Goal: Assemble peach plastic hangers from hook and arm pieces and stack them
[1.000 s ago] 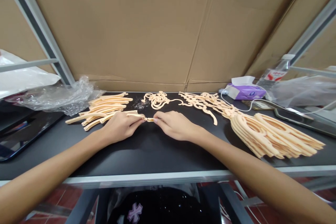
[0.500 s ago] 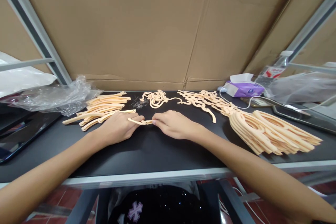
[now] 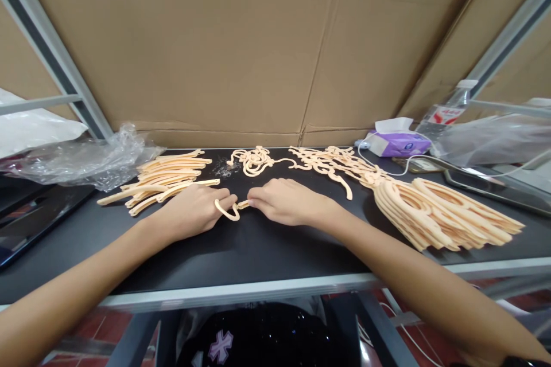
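Over the middle of the black table, my left hand [image 3: 200,206] and my right hand [image 3: 282,202] pinch a short cream-coloured strip [image 3: 242,205] between them. A thin curl of cream trimming [image 3: 229,214] loops out from the strip beside my left fingers. Left of my left hand lies a stack of long cream strips [image 3: 172,175], spread side by side. Behind both hands sits a tangled heap of thin cream trimmings [image 3: 257,161]. My fingers hide most of the held strip.
At the right stand bundled cream curved pieces [image 3: 443,215], with loose tangled strips [image 3: 338,163] behind them. A purple tissue pack [image 3: 400,144], a plastic bottle [image 3: 450,109] and a white cable lie farther right. Crumpled clear plastic [image 3: 99,157] is at the left, cardboard [image 3: 224,51] at the back.
The thin trimming by my left fingers was nearly straight and now bends into a loop hanging toward me. Both hands stay almost in the same place.
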Demonstrator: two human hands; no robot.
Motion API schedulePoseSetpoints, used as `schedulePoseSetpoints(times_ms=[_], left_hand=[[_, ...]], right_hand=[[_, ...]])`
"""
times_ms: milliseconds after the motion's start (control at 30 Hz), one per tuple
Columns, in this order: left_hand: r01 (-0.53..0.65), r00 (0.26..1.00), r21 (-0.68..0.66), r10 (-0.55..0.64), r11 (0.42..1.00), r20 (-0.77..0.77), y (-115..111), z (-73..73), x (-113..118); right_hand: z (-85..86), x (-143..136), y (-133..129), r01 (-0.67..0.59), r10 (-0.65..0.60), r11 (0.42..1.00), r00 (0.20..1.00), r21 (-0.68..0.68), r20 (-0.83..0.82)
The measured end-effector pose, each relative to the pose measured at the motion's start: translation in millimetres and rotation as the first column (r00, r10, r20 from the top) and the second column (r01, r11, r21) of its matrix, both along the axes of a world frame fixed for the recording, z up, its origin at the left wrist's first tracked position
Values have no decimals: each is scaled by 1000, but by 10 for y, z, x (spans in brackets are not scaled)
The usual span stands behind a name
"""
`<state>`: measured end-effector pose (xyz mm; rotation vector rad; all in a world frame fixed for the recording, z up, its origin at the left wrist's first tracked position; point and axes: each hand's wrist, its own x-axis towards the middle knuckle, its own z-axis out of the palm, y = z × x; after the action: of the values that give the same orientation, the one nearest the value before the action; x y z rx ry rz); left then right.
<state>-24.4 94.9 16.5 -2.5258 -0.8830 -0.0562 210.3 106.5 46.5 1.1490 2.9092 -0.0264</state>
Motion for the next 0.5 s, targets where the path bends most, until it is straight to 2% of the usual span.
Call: schedulePoseSetpoints(times_ms=[200,500], left_hand=[[-6,999,-24,5,1000,-42,7,-15,15],[26,1000,-49,-26,998,3,17,7,25]], right_hand=[[14,-57,-49,-11,-1,994,995,112,102],[-1,-51,-38,-54,40,989,994,134,104]])
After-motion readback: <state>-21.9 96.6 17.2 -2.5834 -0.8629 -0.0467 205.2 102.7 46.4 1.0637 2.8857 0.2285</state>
